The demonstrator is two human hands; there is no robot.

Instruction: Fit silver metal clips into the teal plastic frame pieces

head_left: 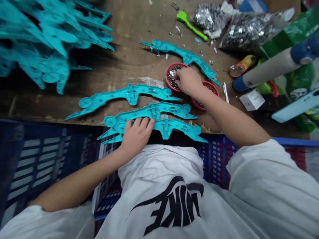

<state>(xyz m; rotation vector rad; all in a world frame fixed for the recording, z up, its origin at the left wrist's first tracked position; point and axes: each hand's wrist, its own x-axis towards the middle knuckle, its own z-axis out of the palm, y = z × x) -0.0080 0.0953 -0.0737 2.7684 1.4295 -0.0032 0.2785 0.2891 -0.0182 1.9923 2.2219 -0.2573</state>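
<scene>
My left hand lies over the nearest long teal plastic part at the table's front edge, fingers curled on it and thumb hidden. Just behind it is a second teal part, close against the first. A third teal part lies farther back to the left. My right hand reaches into a red bowl of small shiny metal pieces. Its fingers are drawn together, and whatever is between them is too small to make out. Partly under my right forearm stands a second red bowl.
Many teal parts are piled at the back left. Another teal part lies behind the bowls. Farther right are a green brush, clear bags of metal pieces, a white box and a blue-grey tube. Blue crates stand below the edge.
</scene>
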